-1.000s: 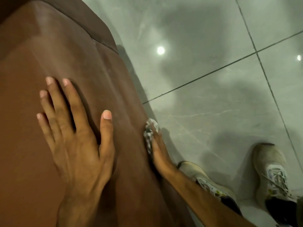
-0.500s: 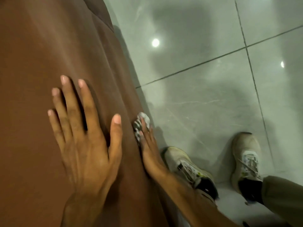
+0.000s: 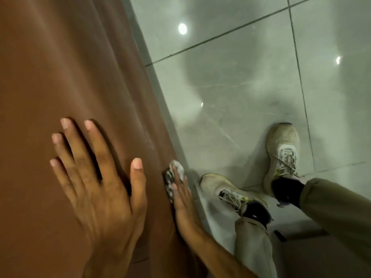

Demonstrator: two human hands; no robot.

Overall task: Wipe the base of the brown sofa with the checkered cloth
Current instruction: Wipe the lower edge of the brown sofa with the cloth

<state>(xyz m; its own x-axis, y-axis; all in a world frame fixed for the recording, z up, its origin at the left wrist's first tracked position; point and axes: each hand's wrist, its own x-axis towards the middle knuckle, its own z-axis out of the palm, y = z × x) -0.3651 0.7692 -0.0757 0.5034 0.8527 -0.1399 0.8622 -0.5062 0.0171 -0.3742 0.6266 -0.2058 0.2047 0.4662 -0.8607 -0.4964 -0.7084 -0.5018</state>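
Two hands work: right hand [image 3: 181, 199] presses the checkered cloth [image 3: 173, 180] low against the brown sofa [image 3: 80, 67], left hand [image 3: 96, 177] flat and spread; wiping looks midway, far edge seemingly left.

Brown sofa [image 3: 84, 73]: smooth, matt upholstery with a soft, faint sheen, leather-like or fine-woven, cannot tell which. Checkered cloth [image 3: 173, 177]: soft crumpled fabric, matt, pale and dark patches. Floor [image 3: 236, 81]: large polished stone-look tiles, grey, glossy, mirroring ceiling lights, with thin dark grout lines. Shoes [image 3: 284, 145]: worn pale mesh fabric, matt, scuffed. Trousers [image 3: 337, 207]: plain matt woven cloth.
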